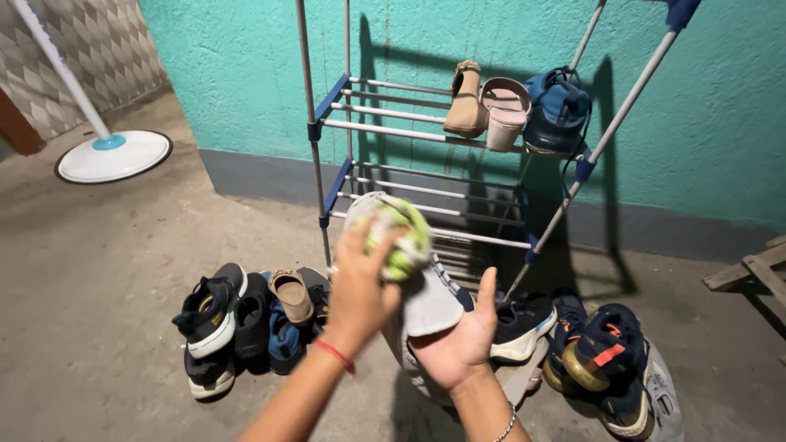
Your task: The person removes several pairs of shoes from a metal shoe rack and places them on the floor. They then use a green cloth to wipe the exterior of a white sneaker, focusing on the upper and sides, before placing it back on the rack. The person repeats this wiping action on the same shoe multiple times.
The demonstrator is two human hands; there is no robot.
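Left hand (pixel 359 296) fingers gripping green cloth (pixel 401 233) against grey shoe (pixel 426 299); right hand (pixel 458 344) fingers, likely curled, cradle shoe underneath.

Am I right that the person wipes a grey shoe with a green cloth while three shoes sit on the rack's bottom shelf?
Not quite: the three shoes sit on the rack's top shelf, as the head view shows. The rest holds: the left hand rubs a green cloth on the grey shoe held by the right hand.
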